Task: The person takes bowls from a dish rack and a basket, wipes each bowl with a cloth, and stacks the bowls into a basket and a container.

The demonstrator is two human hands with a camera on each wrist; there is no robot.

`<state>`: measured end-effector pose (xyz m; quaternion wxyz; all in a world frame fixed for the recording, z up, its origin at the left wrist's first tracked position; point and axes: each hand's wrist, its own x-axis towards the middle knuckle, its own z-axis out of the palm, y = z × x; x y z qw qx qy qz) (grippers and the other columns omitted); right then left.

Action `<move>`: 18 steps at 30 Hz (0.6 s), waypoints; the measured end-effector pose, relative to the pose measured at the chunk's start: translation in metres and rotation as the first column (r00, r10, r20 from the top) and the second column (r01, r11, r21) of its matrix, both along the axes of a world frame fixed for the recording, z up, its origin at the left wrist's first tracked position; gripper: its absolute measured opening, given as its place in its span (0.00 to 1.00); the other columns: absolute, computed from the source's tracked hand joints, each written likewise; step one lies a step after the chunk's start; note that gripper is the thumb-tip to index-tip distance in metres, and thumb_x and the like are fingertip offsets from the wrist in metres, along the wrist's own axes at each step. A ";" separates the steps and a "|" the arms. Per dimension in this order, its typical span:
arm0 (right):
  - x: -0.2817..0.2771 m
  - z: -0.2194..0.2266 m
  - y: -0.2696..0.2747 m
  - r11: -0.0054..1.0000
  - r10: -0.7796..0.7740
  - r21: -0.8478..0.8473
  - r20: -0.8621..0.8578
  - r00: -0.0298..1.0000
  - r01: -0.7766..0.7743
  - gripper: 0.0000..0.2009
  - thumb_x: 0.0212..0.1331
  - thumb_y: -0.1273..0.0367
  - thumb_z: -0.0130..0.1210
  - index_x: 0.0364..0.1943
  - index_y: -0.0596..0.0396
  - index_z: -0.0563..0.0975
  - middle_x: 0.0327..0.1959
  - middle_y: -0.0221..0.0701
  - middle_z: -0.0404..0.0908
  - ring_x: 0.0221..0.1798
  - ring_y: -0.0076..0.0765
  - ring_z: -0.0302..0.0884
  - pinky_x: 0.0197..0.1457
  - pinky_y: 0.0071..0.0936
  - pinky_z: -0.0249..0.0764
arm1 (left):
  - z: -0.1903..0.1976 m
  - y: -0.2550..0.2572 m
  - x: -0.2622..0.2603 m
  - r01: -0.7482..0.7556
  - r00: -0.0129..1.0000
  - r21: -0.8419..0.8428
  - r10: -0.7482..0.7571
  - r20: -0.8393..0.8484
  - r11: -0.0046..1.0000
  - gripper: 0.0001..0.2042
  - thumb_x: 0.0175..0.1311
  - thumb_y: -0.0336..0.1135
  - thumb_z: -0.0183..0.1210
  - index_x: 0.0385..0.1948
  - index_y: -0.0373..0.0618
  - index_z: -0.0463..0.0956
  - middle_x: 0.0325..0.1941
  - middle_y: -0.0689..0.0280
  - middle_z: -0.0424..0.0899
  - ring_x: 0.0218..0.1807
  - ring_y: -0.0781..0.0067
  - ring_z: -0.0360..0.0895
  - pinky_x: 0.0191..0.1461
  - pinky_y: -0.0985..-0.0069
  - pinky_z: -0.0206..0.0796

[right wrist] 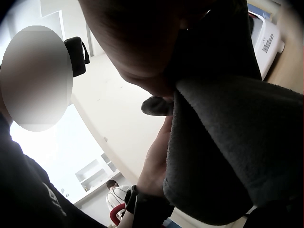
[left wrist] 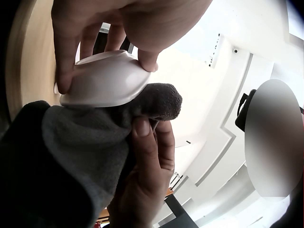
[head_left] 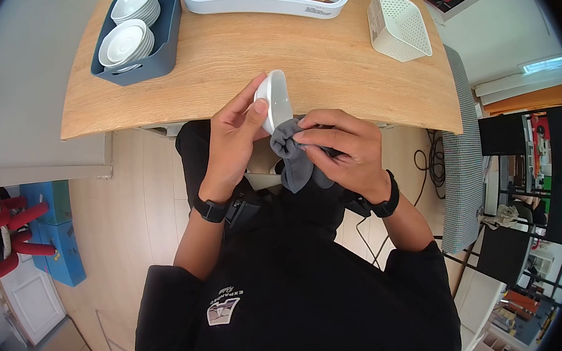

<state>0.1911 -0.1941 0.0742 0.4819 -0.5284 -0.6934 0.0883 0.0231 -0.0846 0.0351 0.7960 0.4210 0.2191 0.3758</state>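
The left hand [head_left: 233, 139] should grip the small white bowl [head_left: 275, 99] firmly at its rim while the right hand [head_left: 346, 152], pinching the grey cloth [head_left: 293, 157], rubs it.

Stacked saucers [head_left: 125, 43] in blue bin [head_left: 167, 51], white basket [head_left: 399, 23]

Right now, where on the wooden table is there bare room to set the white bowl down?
The wooden table is bare across its middle and near edge, between the blue bin of saucers and the white perforated basket, in front of the white dish rack. The far edge is crowded by those three. The left hand holds the white bowl; the right hand holds a grey cloth.
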 end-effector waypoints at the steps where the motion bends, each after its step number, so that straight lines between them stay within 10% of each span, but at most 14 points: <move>1: 0.000 0.000 0.000 1.000 -0.011 0.007 0.010 1.000 0.011 0.15 0.41 0.85 0.67 0.36 0.56 0.87 0.41 0.35 0.86 0.41 0.36 0.87 0.41 0.26 0.81 | 0.001 0.000 -0.001 0.025 0.998 0.026 -0.024 -0.057 0.999 0.26 0.75 0.42 0.58 0.70 0.38 0.67 0.61 0.59 0.81 0.58 0.76 0.79 0.56 0.73 0.78; 18: 0.014 -0.002 0.005 0.973 -0.230 -0.015 0.079 0.970 0.232 0.13 0.45 0.83 0.67 0.37 0.57 0.87 0.41 0.34 0.86 0.40 0.35 0.86 0.42 0.25 0.80 | 0.002 -0.005 -0.003 0.239 0.971 0.170 -0.232 -0.062 0.956 0.28 0.63 0.28 0.69 0.66 0.37 0.71 0.63 0.57 0.79 0.63 0.70 0.76 0.60 0.73 0.75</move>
